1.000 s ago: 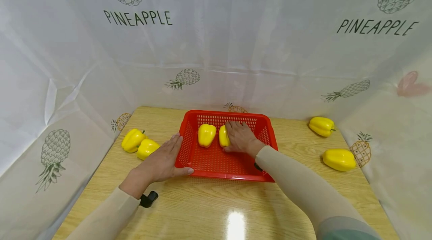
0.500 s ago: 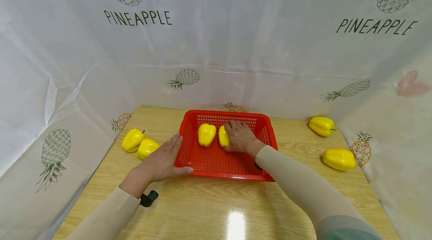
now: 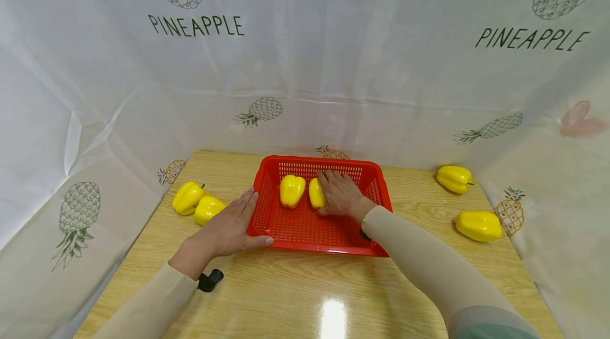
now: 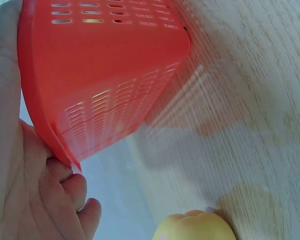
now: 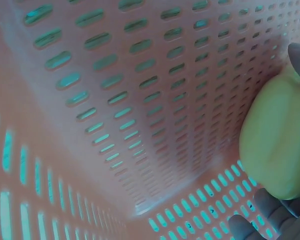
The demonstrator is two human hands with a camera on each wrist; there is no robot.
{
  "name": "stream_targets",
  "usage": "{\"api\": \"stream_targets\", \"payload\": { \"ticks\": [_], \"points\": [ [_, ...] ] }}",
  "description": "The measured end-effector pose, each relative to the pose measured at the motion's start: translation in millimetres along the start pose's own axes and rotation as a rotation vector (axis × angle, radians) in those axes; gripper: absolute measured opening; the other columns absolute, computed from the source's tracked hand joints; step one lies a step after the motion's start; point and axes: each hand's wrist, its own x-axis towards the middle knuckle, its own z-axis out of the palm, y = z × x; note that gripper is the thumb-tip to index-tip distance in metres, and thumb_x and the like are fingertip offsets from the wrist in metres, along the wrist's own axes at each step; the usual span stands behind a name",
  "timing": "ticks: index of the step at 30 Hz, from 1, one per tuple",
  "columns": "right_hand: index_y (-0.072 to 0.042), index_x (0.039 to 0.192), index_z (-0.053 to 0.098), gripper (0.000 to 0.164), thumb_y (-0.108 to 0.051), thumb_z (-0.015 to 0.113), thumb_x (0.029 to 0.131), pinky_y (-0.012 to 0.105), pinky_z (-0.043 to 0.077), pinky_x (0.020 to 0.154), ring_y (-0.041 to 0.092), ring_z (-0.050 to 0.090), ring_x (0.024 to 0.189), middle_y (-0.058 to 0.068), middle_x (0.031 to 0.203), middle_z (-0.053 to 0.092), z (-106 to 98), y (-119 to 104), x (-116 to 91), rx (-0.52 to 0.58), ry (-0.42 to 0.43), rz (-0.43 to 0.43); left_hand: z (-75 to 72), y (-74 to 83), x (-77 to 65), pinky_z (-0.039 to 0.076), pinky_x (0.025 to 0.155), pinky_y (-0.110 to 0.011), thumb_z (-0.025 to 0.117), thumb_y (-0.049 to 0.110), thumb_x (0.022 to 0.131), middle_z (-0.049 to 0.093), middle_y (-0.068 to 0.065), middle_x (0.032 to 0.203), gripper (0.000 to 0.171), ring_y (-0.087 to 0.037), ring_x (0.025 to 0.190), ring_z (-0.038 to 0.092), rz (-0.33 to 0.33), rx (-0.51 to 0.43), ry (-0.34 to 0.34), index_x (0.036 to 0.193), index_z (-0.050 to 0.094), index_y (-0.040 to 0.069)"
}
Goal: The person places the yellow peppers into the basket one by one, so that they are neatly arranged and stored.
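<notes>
A red perforated plastic basket (image 3: pixel 324 248) stands on the wooden table. My left hand (image 3: pixel 224 230) rests on its left side, fingers stretched along the side rim and thumb on the front corner; the left wrist view shows the fingertips past the rim. Inside the basket, my right hand (image 3: pixel 340 196) grips a yellow bell pepper (image 3: pixel 315 194), partly hidden by the hand. In the right wrist view the thumb is at one end of this bell pepper (image 5: pixel 277 135) and fingertips (image 5: pixel 272 210) at the other. Left of it lies another yellow bell pepper (image 3: pixel 292 191), apart from it.
Two yellow bell peppers, one farther back (image 3: pixel 188 198) and one nearer (image 3: pixel 208 210), lie beside my left hand. On the right are two more, a far bell pepper (image 3: pixel 454 178) and a near bell pepper (image 3: pixel 478 225). A pineapple-print curtain (image 3: pixel 305 63) encloses the table (image 3: pixel 267 296).
</notes>
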Motion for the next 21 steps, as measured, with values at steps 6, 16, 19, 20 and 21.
{"api": "stream_targets", "payload": {
  "ticks": [6, 16, 19, 20, 21],
  "points": [
    [-0.002, 0.166, 0.023, 0.120, -0.077, 0.069, 0.085, 0.056, 0.040, 0.123, 0.039, 0.044, 0.149, 0.021, 0.163, 0.041, -8, 2, -6, -0.004, 0.000, 0.006, 0.1, 1.0, 1.2, 0.025, 0.130, -0.055, 0.052, 0.091, 0.085, 0.006, -0.017, 0.178, 0.130, -0.040, 0.162, 0.019, 0.009, 0.003, 0.001, 0.168, 0.014, -0.001],
    [-0.004, 0.165, 0.028, 0.110, -0.078, 0.061, 0.091, 0.057, 0.041, 0.122, 0.039, 0.047, 0.146, 0.020, 0.162, 0.041, -22, 5, -11, -0.010, 0.050, 0.017, -0.1, 1.3, 0.4, 0.026, 0.129, -0.057, 0.053, 0.091, 0.085, 0.008, -0.019, 0.177, 0.130, -0.042, 0.161, 0.021, 0.004, 0.001, 0.006, 0.168, 0.014, -0.002],
    [-0.005, 0.165, 0.030, 0.108, -0.078, 0.060, 0.091, 0.058, 0.041, 0.121, 0.040, 0.047, 0.147, 0.020, 0.162, 0.042, -25, 4, -13, 0.011, 0.063, 0.023, -0.2, 1.7, 0.0, 0.028, 0.128, -0.057, 0.054, 0.090, 0.085, 0.008, -0.019, 0.177, 0.129, -0.043, 0.161, 0.023, 0.002, -0.001, 0.007, 0.168, 0.014, -0.001],
    [-0.005, 0.165, 0.031, 0.107, -0.078, 0.060, 0.091, 0.058, 0.041, 0.121, 0.039, 0.046, 0.147, 0.019, 0.162, 0.043, -26, 4, -14, 0.016, 0.067, 0.026, -0.2, 1.8, -0.2, 0.028, 0.128, -0.058, 0.054, 0.090, 0.085, 0.008, -0.019, 0.177, 0.129, -0.043, 0.161, 0.023, 0.002, -0.001, 0.008, 0.168, 0.015, -0.002],
    [-0.005, 0.164, 0.033, 0.106, -0.078, 0.060, 0.092, 0.058, 0.042, 0.121, 0.039, 0.047, 0.146, 0.019, 0.162, 0.043, -27, 4, -15, 0.017, 0.074, 0.028, 0.0, 1.8, -0.3, 0.028, 0.128, -0.058, 0.053, 0.090, 0.085, 0.008, -0.020, 0.177, 0.129, -0.043, 0.161, 0.023, 0.004, 0.000, 0.010, 0.167, 0.015, -0.002]
  ]
}}
